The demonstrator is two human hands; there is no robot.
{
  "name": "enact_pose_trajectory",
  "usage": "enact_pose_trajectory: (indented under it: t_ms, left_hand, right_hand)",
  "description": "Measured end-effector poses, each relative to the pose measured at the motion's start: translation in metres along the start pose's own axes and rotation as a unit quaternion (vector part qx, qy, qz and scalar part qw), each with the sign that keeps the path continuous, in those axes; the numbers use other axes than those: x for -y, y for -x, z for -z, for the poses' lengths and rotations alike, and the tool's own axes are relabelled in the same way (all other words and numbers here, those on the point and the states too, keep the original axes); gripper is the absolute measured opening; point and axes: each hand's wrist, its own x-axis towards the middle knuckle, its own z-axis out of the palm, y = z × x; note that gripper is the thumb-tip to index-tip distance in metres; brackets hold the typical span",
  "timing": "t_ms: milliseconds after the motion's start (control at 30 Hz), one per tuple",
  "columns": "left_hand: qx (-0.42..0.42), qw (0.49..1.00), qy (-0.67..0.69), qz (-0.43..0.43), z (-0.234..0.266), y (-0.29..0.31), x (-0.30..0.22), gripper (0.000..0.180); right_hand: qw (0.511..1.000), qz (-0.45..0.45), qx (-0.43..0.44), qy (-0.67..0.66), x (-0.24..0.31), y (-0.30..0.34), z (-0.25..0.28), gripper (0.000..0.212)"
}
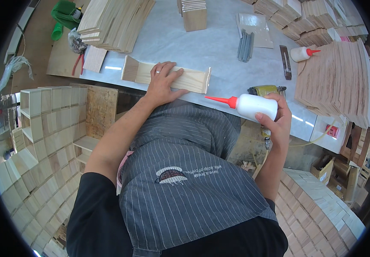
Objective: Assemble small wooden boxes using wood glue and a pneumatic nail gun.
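Observation:
My left hand [164, 82] is closed over a shallow wooden frame piece, its fingers at the far edge and its thumb along the near edge. This piece has a long pale board [193, 79] with an upright end panel [130, 69] at the left and another end panel [207, 80] at the right. A whitish line runs along the right panel's edge. In my right hand [278, 115] is a white squeeze bottle [255, 106] with a red nozzle, held on its side. The nozzle points left toward the frame piece, apart from it.
Behind the bottle lies a yellow-green nail gun [266, 90]. Staple strips [245, 45], a dark flat metal tool [285, 62] and a second glue bottle [300, 54] lie farther back. Board stacks [112, 23] stand left and right [339, 77]. Red-handled pliers [78, 64] lie at left.

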Motion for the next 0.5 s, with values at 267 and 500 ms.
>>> enact_pose_trajectory:
  t_ms: [267,500]
  left_hand:
    - [-0.009,1.0,0.01,0.017,0.015,0.018,-0.005,0.071]
    - [-0.223,0.967,-0.022,-0.119,0.14,-0.054,-0.009,0.026]
  right_hand:
    - [0.961,-0.065,-0.135,-0.234,-0.069,-0.095,0.05,0.052]
    - [0.959,-0.006,-0.246,0.143,-0.14,-0.147,0.093,0.058]
